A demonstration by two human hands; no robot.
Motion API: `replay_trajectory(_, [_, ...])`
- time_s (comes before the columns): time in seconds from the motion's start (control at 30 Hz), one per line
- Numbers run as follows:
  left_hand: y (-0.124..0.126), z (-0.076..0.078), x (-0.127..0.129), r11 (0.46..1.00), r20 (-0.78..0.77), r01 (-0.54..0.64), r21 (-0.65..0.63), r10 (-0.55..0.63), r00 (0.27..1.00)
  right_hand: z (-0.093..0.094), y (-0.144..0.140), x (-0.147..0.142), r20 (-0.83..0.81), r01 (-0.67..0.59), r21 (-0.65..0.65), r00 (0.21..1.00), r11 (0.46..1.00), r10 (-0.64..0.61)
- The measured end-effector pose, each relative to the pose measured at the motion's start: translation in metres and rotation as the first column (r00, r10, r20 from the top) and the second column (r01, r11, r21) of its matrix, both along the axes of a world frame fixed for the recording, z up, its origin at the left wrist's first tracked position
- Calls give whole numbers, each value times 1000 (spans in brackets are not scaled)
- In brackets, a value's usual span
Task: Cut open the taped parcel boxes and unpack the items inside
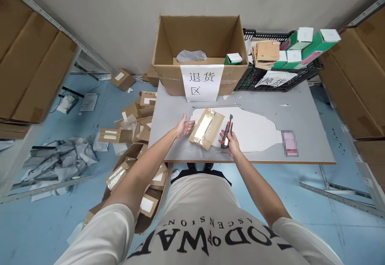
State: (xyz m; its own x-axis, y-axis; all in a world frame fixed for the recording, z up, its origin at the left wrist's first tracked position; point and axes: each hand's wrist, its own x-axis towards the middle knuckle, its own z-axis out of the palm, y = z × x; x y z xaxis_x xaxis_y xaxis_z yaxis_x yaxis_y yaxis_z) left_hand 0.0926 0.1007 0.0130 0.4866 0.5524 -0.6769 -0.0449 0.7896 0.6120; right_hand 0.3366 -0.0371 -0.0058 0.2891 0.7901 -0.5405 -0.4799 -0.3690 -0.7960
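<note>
A brown cardboard package (pixel 201 134) wrapped in clear tape, with a white label on top, lies tilted on a white sheet (pixel 255 130) on the table. To its left is my left hand (pixel 183 127), fingers stretched out and holding nothing; its fingertips come close to the package edge. My right hand (pixel 232 142) grips a black and red box cutter (pixel 227 133), its tip pointing away from me. The cutter is just right of the package and apart from it.
Behind stand a large open carton (pixel 168 74) with a paper sign and a black crate (pixel 300 78) of green boxes and brown packets. A pink item (pixel 290 142), blurred, lies at the right. Opened boxes (pixel 144 130) pile up left of the grey table (pixel 168 148).
</note>
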Motion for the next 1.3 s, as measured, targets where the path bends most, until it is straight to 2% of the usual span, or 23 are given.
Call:
replay_trajectory(0.13, [-7,5,5,994,67,109,-8,-108,992,5,6,-9,-115,-25,20,993,999,27])
replay_trajectory(0.23, [-9,9,6,991,89,135,0,-134,987,9,13,-6,-134,-52,6,990,999,52])
replay_trajectory(0.43, [-14,18,8,991,101,133,10,-134,986,15,20,3,-112,-108,-5,988,994,107])
replay_trajectory(0.6, [-37,16,6,999,128,25,-20,-23,992,25,53,23,-79,-243,-21,968,970,240])
replay_trajectory(0.77, [-80,8,14,988,228,-147,-55,155,961,43,107,36,-24,-488,-73,873,870,488])
replay_trajectory(0.93, [-116,7,28,963,295,-264,-61,270,917,51,152,26,-5,-675,-111,734,729,679])
replay_trajectory(1.07, [-128,9,40,941,321,-323,-105,339,884,52,180,12,26,-775,-156,617,612,787])
replay_trajectory(1.17, [-130,6,50,930,319,-343,-135,369,873,49,195,4,25,-824,-155,547,544,836])
replay_trajectory(1.23, [-131,2,56,924,318,-354,-146,383,868,45,200,0,39,-838,-149,525,524,850])
replay_trajectory(1.3, [-131,-1,61,922,317,-359,-145,387,866,42,202,-2,82,-832,-164,524,530,848])
